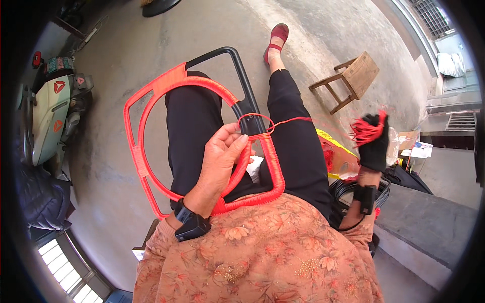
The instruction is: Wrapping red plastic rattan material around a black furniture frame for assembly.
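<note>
Across my lap lies a metal frame [244, 76], a rounded rectangle with a ring inside it. Bright red-orange cord is wound tightly round most of it; its upper right part is bare black metal. My left hand [220, 156] grips the frame's right side where the winding ends, thumb and fingers pressed together there. A loose loop of cord [290, 119] circles the bar just above and runs off to the right. Out to the right, my right hand [373, 149], in a black glove, is closed round a bundle of red cord [368, 130] with loose ends sticking out.
A wooden stool [361, 76] stands ahead to the right. By my right thigh lie a yellow-and-red bag [338, 156] and a black coil [343, 194], near a concrete ledge [419, 217]. A scooter [50, 111] and a dark padded jacket [43, 194] are at the left.
</note>
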A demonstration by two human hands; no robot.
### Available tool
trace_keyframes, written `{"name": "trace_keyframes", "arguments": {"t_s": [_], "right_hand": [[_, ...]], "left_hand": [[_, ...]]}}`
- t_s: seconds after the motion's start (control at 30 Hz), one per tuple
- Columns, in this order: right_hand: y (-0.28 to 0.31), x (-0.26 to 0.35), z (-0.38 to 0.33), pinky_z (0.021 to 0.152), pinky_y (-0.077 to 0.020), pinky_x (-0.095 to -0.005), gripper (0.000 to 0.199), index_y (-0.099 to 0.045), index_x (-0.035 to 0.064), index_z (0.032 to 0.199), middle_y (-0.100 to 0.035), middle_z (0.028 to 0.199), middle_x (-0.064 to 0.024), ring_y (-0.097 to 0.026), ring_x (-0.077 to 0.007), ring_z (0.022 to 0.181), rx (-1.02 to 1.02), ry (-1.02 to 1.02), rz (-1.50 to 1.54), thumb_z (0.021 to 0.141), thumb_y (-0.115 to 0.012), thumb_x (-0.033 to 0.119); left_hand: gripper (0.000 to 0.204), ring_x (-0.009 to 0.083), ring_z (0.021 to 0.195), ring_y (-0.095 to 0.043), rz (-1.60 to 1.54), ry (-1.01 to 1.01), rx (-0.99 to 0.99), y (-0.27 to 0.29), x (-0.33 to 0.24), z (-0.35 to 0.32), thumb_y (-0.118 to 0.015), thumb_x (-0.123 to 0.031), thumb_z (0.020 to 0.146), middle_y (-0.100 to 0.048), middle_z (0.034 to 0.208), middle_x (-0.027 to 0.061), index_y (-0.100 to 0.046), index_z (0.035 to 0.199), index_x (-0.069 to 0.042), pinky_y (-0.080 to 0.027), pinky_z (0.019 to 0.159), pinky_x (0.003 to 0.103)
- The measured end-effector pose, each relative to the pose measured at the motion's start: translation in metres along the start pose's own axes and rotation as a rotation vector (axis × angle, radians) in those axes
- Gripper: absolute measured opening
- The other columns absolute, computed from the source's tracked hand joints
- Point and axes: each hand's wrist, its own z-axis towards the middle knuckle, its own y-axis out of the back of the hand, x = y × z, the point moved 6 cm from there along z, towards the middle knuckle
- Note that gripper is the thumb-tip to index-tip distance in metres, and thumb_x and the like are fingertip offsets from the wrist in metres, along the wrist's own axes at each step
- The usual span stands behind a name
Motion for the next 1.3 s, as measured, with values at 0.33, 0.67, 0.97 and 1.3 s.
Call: {"name": "trace_keyframes", "arguments": {"t_s": [0.33,0.67,0.97,1.3], "right_hand": [[-0.128,-0.157,-0.065,0.055,-0.0439,-0.023,0.021,-0.061,0.0024,0.101,-0.058,0.075,-0.001,-0.056,-0.0093,0.064,0.565,-0.698,-0.741,0.089,-0.059,0.019],[-0.18,-0.089,-0.102,0.058,-0.0431,-0.0242,0.012,-0.063,0.0028,0.088,-0.059,0.07,0.001,-0.054,-0.0072,0.066,0.826,-0.096,-0.996,0.08,-0.065,0.011],[-0.127,-0.064,-0.055,0.067,-0.0471,-0.0257,0.024,-0.059,0.0015,0.108,-0.063,0.087,-0.0037,-0.058,-0.0089,0.076,0.357,-0.186,-1.002,0.086,-0.061,0.011],[-0.159,-0.149,-0.092,0.075,-0.0509,-0.0303,0.039,-0.057,0.0038,0.118,-0.067,0.094,-0.0133,-0.066,-0.0197,0.084,0.974,-0.242,-1.136,0.08,-0.064,0.007]], "left_hand": [[0.01,0.0155,0.064,-0.066,0.01,0.043,-0.02,0.0,0.004,-0.003,-0.057,-0.011,0.093,-0.065,0.084,0.0097,-0.053,0.099,-0.005,-0.055,0.056,0.025],[0.014,0.0169,0.061,-0.065,0.043,0.055,-0.014,0.006,0.004,-0.001,-0.059,-0.013,0.092,-0.065,0.079,0.0118,-0.05,0.096,-0.002,-0.054,0.051,0.025],[0.013,0.0186,0.059,-0.065,-0.069,0.114,0.013,0.003,0.001,-0.003,-0.052,-0.018,0.096,-0.065,0.077,0.0135,-0.052,0.089,-0.007,-0.054,0.052,0.028],[0.016,0.0132,0.081,-0.064,0.057,0.088,-0.054,0.007,0.013,0.004,-0.053,-0.014,0.095,-0.066,0.092,0.006,-0.058,0.103,-0.001,-0.053,0.071,0.026]]}}
